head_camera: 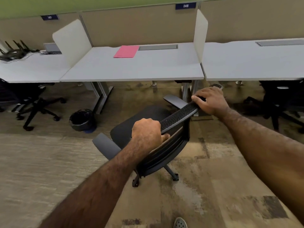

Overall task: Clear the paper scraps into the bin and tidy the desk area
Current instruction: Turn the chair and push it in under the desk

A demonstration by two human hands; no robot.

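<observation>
- left hand (146, 130) and right hand (209, 100): each grip clenched on the office chair (178, 115) top edge.
- black-lined bin (82, 120) on the floor under the surface (131, 69); contents unclear.
- pink folder (126, 51) lies on the surface.

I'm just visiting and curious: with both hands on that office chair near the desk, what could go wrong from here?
1. The left hand and right hand grip only the top edge of the chair, which sits angled; pushed hard, it might swivel or tip.
2. Its armrest could knock the desk leg.
3. The bin stands close by on the floor and could get bumped.
</observation>
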